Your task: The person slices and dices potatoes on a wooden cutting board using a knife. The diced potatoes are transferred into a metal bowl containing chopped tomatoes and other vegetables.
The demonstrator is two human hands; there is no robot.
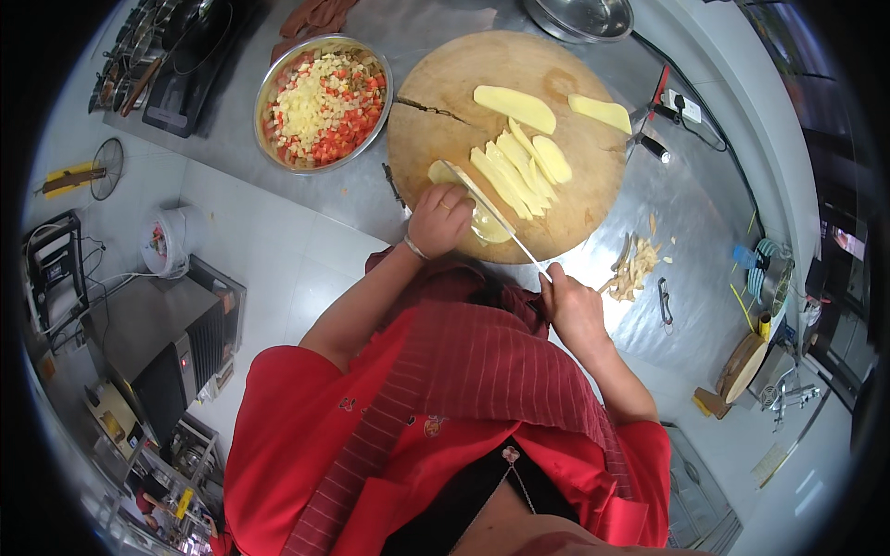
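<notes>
My right hand [573, 306] grips the handle of a kitchen knife [487, 200], seen nearly from its spine. The blade stands across the near left part of a round wooden chopping board [591, 194]. My left hand [441, 221], fingers curled, holds down a peeled potato slice [442, 172] left of the blade; much of that slice is hidden. Another potato piece [489, 226] shows between my left fingers and the knife. Right of the blade lie several cut potato strips [502, 182]. Two flat potato slices [514, 109] [599, 113] rest farther back on the board.
A steel bowl [260, 139] of diced red and pale vegetables stands left of the board. Right of it lie potato peelings [636, 267], a peeler [665, 302] and a black-handled tool [653, 147]. A metal basin [580, 17] and power strip [681, 105] are farther back.
</notes>
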